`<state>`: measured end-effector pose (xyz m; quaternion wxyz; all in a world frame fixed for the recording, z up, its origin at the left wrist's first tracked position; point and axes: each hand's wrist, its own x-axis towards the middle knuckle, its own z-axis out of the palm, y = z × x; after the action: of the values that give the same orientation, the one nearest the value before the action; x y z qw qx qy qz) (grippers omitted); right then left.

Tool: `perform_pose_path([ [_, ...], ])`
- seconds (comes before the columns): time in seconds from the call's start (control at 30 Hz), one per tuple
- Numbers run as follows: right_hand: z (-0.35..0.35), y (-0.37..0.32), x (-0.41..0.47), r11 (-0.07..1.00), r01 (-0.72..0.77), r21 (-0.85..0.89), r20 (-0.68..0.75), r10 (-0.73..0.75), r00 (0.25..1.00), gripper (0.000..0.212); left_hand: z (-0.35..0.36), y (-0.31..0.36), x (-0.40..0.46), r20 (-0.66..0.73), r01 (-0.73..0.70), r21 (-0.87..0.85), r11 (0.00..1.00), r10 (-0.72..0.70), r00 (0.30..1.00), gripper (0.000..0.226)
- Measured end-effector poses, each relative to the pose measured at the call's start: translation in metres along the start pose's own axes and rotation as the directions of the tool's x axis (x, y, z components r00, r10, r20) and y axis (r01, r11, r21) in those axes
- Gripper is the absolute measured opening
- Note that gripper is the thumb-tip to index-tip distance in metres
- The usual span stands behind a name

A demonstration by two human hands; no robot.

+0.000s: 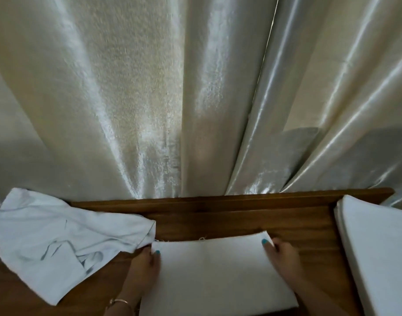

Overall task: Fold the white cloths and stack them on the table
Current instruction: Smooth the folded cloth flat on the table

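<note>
Risk, as judged: the half-folded white cloth (pixel 216 270), lower centre of the frame on the wooden table (pixel 241 221), may skew if either far corner slips; left hand (pixel 144 266) and right hand (pixel 284 256) each keep a closed fingertip grip on one corner, the left one touching the crumpled unfolded cloth (pixel 58 242) at lower left. Finished stack (pixel 375 247) lies lower right, well apart. Room: pale satin curtain (pixel 172 87) filling the upper frame behind the table; bracelet (pixel 120 303) on the left wrist.

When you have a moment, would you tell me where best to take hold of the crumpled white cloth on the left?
Probably the crumpled white cloth by its hemmed right corner, approached from the right: that corner lies flat on the brown wooden table, close to the left hand.
</note>
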<state>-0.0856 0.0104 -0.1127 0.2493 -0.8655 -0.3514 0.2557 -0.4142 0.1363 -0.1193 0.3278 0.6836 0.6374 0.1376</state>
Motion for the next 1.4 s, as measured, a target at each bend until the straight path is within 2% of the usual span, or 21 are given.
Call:
perform_pose_path([
  [0.07,0.003,-0.006,-0.004,0.989,0.024,-0.143,-0.003,-0.025,1.0,0.034,0.002,0.004,-0.003,-0.04,-0.041,0.206,0.978,0.05,0.998,0.022],
  [0.17,0.012,-0.016,-0.013,0.868,0.048,-0.495,-0.183,-0.157,0.97,0.036,0.005,0.017,-0.015,-0.087,-0.016,0.467,0.884,0.063,0.994,0.047],
  [0.23,0.024,-0.026,-0.022,0.829,0.126,-0.544,-0.249,-0.304,0.92,0.044,0.011,0.027,-0.023,-0.163,-0.066,0.561,0.825,0.188,0.968,0.059],
  [0.3,0.044,-0.038,-0.033,0.801,0.334,-0.496,-0.179,-0.47,0.864,0.044,0.026,0.04,-0.029,-0.119,-0.221,0.569,0.792,0.345,0.931,0.053],
  [0.37,0.065,-0.047,-0.046,0.712,0.504,-0.489,-0.021,-0.587,0.809,0.044,0.05,0.052,-0.036,0.002,-0.34,0.519,0.784,0.396,0.918,0.045],
  [0.4,0.074,-0.049,-0.052,0.692,0.542,-0.477,0.058,-0.591,0.805,0.046,0.059,0.057,-0.037,0.072,-0.361,0.5,0.787,0.378,0.923,0.044],
  [0.5,0.084,-0.045,-0.057,0.692,0.549,-0.469,0.253,-0.49,0.834,0.053,0.071,0.055,-0.044,0.111,-0.289,0.55,0.784,0.274,0.955,0.05],
  [0.57,0.08,-0.028,-0.046,0.658,0.576,-0.485,0.293,-0.499,0.816,0.057,0.068,0.041,-0.046,0.126,-0.293,0.537,0.791,0.268,0.955,0.065],
  [0.63,0.068,-0.005,-0.036,0.695,0.525,-0.491,0.254,-0.463,0.849,0.06,0.06,0.023,-0.046,0.084,-0.261,0.552,0.792,0.258,0.962,0.077],
  [0.7,0.05,0.013,-0.031,0.723,0.407,-0.559,0.148,-0.396,0.906,0.065,0.054,0.004,-0.043,0.027,-0.208,0.502,0.84,0.226,0.974,0.082],
  [0.77,0.037,0.019,-0.03,0.717,0.343,-0.607,0.131,-0.336,0.933,0.067,0.047,-0.003,-0.044,-0.012,-0.175,0.474,0.863,0.205,0.979,0.087],
  [0.87,0.036,0.011,-0.036,0.696,0.311,-0.647,0.126,-0.304,0.944,0.066,0.039,0.006,-0.052,-0.007,-0.182,0.501,0.846,0.214,0.977,0.095],
  [1.0,0.043,0.011,-0.052,0.723,0.292,-0.626,0.094,-0.302,0.949,0.077,0.043,0.015,-0.067,-0.037,-0.156,0.465,0.872,0.195,0.98,0.088],
  [1.13,0.048,0.024,-0.054,0.742,0.297,-0.601,0.131,-0.275,0.952,0.083,0.059,0.006,-0.074,-0.018,-0.093,0.48,0.872,0.115,0.993,0.104],
  [1.4,0.049,0.017,-0.014,0.759,0.272,-0.591,0.096,-0.268,0.959,0.081,0.066,0.017,-0.027,-0.05,-0.12,0.499,0.858,0.166,0.985,0.1],
])
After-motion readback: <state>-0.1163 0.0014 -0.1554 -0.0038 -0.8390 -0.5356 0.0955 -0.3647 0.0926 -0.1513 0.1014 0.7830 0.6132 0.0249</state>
